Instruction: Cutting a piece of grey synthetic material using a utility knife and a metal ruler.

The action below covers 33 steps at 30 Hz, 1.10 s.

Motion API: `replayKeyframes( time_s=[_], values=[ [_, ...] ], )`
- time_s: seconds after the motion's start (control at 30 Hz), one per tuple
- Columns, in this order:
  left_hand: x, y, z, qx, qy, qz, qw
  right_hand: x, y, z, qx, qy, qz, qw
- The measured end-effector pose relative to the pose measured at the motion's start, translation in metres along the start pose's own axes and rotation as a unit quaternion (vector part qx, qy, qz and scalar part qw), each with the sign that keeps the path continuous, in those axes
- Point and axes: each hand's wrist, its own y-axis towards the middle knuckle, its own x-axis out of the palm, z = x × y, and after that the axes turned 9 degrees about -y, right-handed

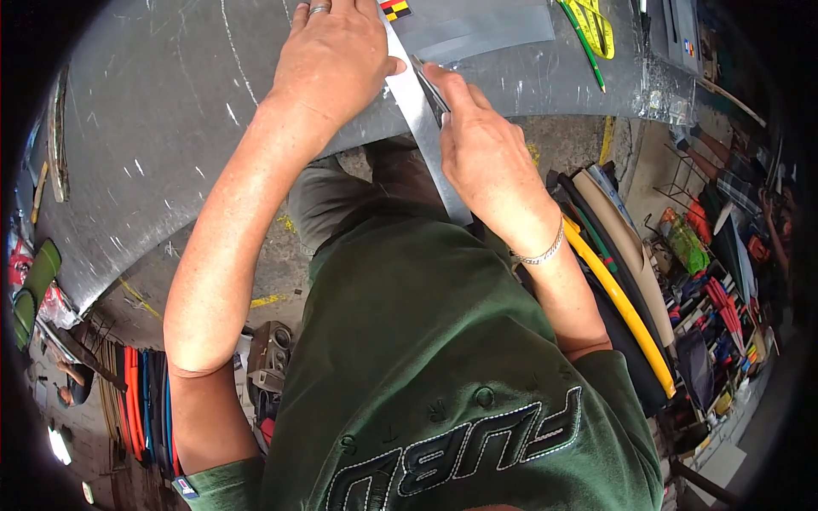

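A long metal ruler [423, 124] lies slantwise over the edge of the grey work table, its near end reaching past the edge toward my shirt. My left hand [334, 60] rests on it from the left, fingers stretched forward and partly cut off by the top of the view, thumb on the ruler. My right hand [487, 146] is closed round a slim knife [433, 85], its tip against the ruler's right side. A strip of smooth grey sheet material [486, 32] lies right of the ruler.
A green pencil [584, 47] and a yellow tape measure [600, 30] lie at the table's [183, 111] right. Rolls of material, one yellow [626, 307], stand beside me on the right. More coloured rolls [136, 400] stand low left. Other people are at the far sides.
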Motion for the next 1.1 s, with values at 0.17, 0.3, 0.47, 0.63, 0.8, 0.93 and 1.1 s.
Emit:
replayKeyframes(
  time_s=[0.17, 0.3, 0.47, 0.63, 0.8, 0.93, 1.1],
  values=[
    [0.001, 0.0, 0.0, -0.012, 0.008, -0.01, 1.0, 0.001, -0.002, 0.001, -0.001, -0.002, 0.0, 1.0],
    [0.015, 0.001, -0.012, -0.014, 0.021, -0.019, 1.0, 0.001, -0.004, 0.002, -0.002, 0.004, -0.002, 1.0],
    [0.042, 0.001, -0.028, 0.058, 0.002, 0.117, 0.991, 0.003, -0.006, 0.003, 0.002, 0.009, -0.002, 1.0],
    [0.039, 0.004, -0.031, 0.073, -0.002, 0.12, 0.99, 0.01, -0.001, 0.029, -0.107, 0.051, 0.152, 0.981],
    [0.002, -0.002, 0.0, 0.001, -0.013, -0.004, 1.0, -0.022, -0.031, 0.067, 0.054, 0.438, 0.063, 0.895],
    [0.027, 0.002, -0.022, 0.031, -0.019, 0.082, 0.996, -0.039, -0.045, 0.069, 0.059, 0.503, 0.062, 0.86],
    [0.039, 0.002, -0.032, 0.061, -0.065, 0.129, 0.988, -0.057, -0.041, 0.078, 0.074, 0.305, 0.144, 0.938]
  ],
)
